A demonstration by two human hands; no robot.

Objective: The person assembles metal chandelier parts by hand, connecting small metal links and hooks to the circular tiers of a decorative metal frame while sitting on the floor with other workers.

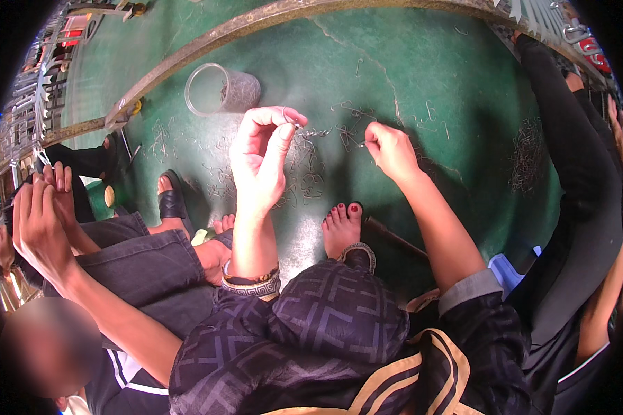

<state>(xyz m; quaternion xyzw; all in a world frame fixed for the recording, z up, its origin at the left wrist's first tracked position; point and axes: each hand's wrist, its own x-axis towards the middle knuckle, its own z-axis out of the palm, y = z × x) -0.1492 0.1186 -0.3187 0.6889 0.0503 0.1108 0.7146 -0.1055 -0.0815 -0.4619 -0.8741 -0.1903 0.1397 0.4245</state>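
Above the green floor (464, 62): both bare hands are held up and apart, the left hand (259, 160) with its palm side partly shown, the right hand (393, 152) with its back shown
Left fingers: thumb and forefinger are closed in a pinch on a wire piece (298, 126); its exact form cannot be told
Chain (317, 133): a short string of linked metal is seen just right of the left fingertips; whether it is joined to the wire piece cannot be told
Right fingers: thumb and forefinger are pressed together on a small bit (361, 144), of which only a bright end is shown
Handling: the wire piece is judged very light, stiff, smooth enough to slip and easily snagged on others; it is best taken by the tips of thumb and forefinger at mid-length, with its ends left free
Hooks (221, 183): many thin bent wires are strewn over the floor, beyond the feet and on both sides of the left hand
Tub (211, 88): a clear tub is tipped on its side, far and left of the left hand, with dark wires held inside
Pile (527, 155): a denser heap of wires is seen far right, near a dark-clad leg (567, 131)
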